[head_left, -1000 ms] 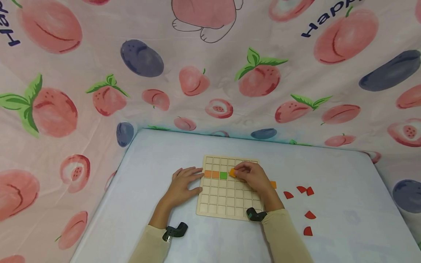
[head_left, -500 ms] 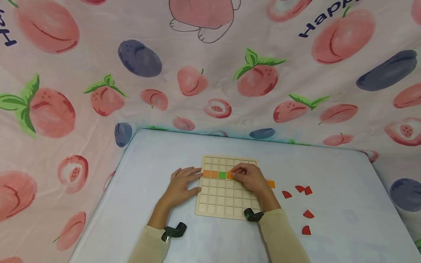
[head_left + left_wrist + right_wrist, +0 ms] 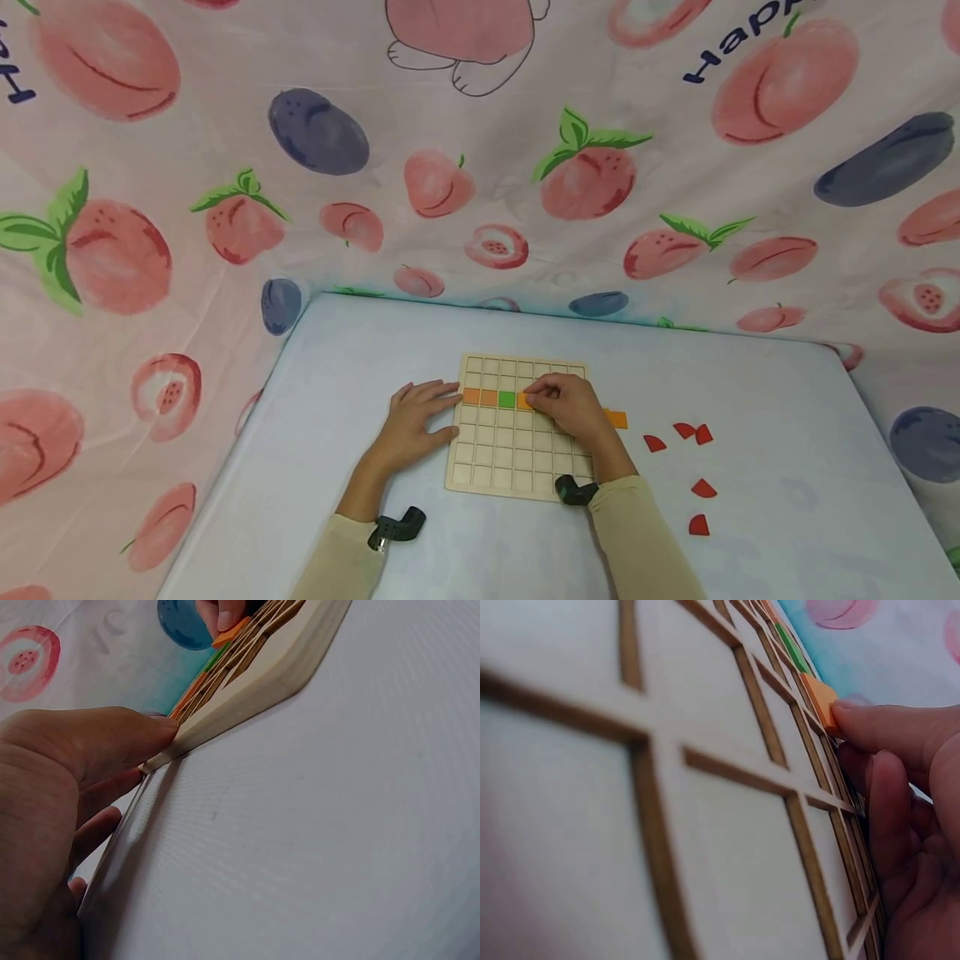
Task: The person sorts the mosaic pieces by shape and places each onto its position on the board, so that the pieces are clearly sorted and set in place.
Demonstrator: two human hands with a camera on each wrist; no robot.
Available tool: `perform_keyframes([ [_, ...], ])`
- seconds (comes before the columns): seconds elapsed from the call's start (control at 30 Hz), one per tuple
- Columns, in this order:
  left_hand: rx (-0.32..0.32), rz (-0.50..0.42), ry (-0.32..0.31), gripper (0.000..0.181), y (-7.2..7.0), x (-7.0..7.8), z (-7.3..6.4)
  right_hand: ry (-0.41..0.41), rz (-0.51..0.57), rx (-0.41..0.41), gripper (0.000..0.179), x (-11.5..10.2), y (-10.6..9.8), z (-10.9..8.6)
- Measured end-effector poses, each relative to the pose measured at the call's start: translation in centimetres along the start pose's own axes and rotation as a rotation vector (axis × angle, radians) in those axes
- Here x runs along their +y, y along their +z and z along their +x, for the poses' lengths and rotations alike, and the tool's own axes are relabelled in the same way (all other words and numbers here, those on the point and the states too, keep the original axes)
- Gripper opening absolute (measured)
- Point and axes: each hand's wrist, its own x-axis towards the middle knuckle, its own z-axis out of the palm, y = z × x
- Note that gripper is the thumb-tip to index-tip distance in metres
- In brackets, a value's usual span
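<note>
A wooden grid board lies on the table. In one of its rows two orange tiles and a green tile sit side by side. My right hand pinches a yellow-orange square tile between thumb and fingers. That tile is at the cell just right of the green one, slightly tilted in the right wrist view. Along the board's left edge rests my left hand, its fingers extended and spread; its thumb touches the edge in the left wrist view.
Another yellow-orange piece lies at the board's right side, partly behind the right wrist. Several red quarter-circle pieces are scattered further right on the white table. A fruit-print cloth hangs behind the table.
My right hand has moved slightly left and lowered the yellow-orange tile from a raised tilt towards the cell beside the green tile. The left hand has stayed at the board's edge.
</note>
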Motion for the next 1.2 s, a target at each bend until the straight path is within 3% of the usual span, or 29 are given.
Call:
perform_keyframes([
  [0.43,0.009,-0.006,0.007,0.054,0.01,-0.04,-0.03,0.038,0.082,0.001,0.017,-0.13,-0.07,-0.22],
  [1.2,-0.007,0.002,-0.012,0.055,0.06,-0.08,-0.01,0.01,0.036,-0.01,0.02,-0.04,-0.19,-0.32],
])
